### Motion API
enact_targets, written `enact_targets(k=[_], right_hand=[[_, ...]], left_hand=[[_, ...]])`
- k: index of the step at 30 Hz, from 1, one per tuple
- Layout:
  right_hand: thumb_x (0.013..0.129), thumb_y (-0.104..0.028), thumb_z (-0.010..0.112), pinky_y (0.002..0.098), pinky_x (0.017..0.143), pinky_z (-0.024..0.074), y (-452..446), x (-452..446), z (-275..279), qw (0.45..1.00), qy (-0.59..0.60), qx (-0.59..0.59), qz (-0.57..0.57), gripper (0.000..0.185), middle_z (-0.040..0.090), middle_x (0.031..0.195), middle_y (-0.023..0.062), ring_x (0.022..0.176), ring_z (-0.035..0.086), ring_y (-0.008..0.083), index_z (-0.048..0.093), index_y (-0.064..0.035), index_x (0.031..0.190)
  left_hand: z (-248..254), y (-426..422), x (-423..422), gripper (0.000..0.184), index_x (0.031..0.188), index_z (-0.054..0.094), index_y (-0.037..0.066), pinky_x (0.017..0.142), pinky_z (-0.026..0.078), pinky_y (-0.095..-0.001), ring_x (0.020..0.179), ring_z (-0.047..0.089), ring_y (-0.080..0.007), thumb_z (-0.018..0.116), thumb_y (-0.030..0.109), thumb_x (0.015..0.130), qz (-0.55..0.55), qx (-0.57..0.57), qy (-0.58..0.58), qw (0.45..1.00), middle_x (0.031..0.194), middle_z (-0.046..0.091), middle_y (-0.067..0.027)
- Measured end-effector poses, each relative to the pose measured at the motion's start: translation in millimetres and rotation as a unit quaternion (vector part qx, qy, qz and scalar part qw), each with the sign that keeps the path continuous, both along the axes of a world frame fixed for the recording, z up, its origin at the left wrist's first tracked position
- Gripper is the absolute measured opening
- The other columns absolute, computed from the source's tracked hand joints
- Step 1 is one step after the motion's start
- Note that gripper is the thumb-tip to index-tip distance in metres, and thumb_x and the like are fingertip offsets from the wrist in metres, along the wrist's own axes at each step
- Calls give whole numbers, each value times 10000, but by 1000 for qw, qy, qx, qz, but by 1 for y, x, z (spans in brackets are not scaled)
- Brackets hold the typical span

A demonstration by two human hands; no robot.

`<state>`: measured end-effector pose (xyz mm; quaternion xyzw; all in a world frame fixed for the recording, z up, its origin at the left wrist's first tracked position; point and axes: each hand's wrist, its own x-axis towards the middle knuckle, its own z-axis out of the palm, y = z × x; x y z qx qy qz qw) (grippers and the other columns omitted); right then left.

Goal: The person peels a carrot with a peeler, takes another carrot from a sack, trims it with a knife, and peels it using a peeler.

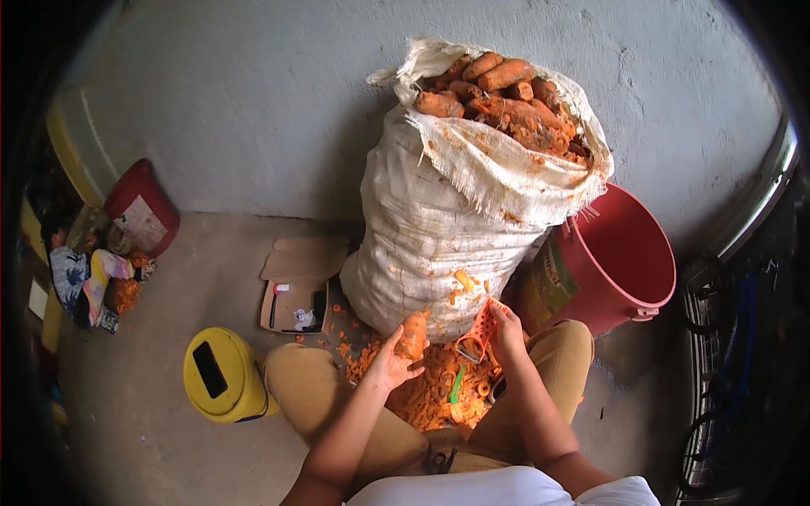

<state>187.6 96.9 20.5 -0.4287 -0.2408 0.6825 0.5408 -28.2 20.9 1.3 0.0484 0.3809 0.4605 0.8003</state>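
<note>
My left hand (391, 364) is wrapped round a thick orange carrot (413, 336), held upright with its upper part showing above the fingers. In my right hand (508, 332) is an orange peeler (481, 327) with holes in its handle, its metal blade end pointing down and left. Carrot and peeler are apart. Below both hands, between my knees, lies a heap of orange peelings (434, 396) with a green strip-like tool (457, 384) on it. A tall white woven sack (422, 244), topped with carrots (506, 76), stands just ahead. Peel bits cling to its front.
A red bucket (629, 244) stands right of the sack. On the left are an open cardboard box (304, 260) with small items and a yellow lidded bucket (253, 396) with a phone (209, 369) on top. Farther left are a red container (143, 202) and cloths (93, 278).
</note>
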Motion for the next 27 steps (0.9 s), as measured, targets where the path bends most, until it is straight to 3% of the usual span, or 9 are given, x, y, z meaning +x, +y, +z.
enact_targets(k=[6, 9, 12, 15, 18, 22, 25, 27], right_hand=[[863, -113, 440, 327, 714, 466, -11, 0, -9, 1000, 5, -19, 8, 187, 569, 912, 97, 799, 570, 185, 491, 21, 983], [858, -115, 450, 324, 704, 465, -18, 1, -22, 999, 21, -27, 8, 181, 575, 889, 91, 781, 571, 183, 503, 19, 968], [852, -114, 460, 323, 699, 465, -26, 1, -22, 999, 15, -38, 14, 177, 580, 876, 91, 764, 573, 183, 510, 20, 957], [859, -135, 460, 287, 622, 460, -30, -2, -19, 999, 6, -51, 10, 155, 564, 807, 44, 702, 557, 144, 511, -11, 938], [856, -146, 468, 279, 614, 455, -31, -1, -22, 999, -1, -43, 23, 159, 559, 796, 40, 688, 549, 135, 513, -18, 940], [841, -176, 501, 272, 603, 462, -29, 10, 13, 980, -194, 0, 45, 204, 576, 793, 48, 669, 561, 139, 524, 0, 942], [839, -180, 502, 265, 600, 450, -12, 33, 27, 892, -416, 113, 136, 223, 588, 760, 61, 645, 554, 126, 531, 19, 934], [826, -193, 513, 272, 594, 440, 5, 49, 22, 827, -505, 172, 175, 235, 588, 706, 83, 640, 550, 115, 536, 7, 948]], left_hand=[[-1, -5, 6, 418, 1043, 509, 189, 805, 352, -440, 837, 480, -157, 615, 435, 723, 24, -31, -27, 999, 1009, 535, -42], [-16, -4, 7, 552, 1169, 419, 220, 891, 287, -488, 1058, 394, -205, 658, 396, 703, 46, -63, -10, 997, 1239, 374, -57], [-19, -3, 8, 474, 1095, 458, 169, 874, 318, -558, 912, 472, -205, 654, 368, 712, 79, -65, -6, 995, 1071, 460, -49], [-27, -2, 6, 502, 1127, 440, 148, 891, 302, -580, 990, 452, -245, 653, 347, 718, 69, -43, -32, 996, 1093, 457, -64], [-32, -2, 3, 635, 1224, 358, 127, 909, 297, -552, 1156, 329, -284, 670, 332, 710, 70, -13, -23, 997, 1247, 354, -83], [-7, 6, -10, 617, 1202, 362, 67, 900, 339, -530, 1101, 394, -290, 648, 334, 725, 113, 62, 62, 990, 1176, 416, -126], [31, 28, -26, 519, 1138, 419, 45, 804, 455, -461, 952, 523, -248, 657, 247, 723, 161, 131, 94, 974, 1067, 508, -116], [72, 45, -35, 382, 1060, 480, 36, 775, 481, -425, 871, 563, -195, 631, 195, 747, 173, 244, 169, 939, 972, 559, -86]])
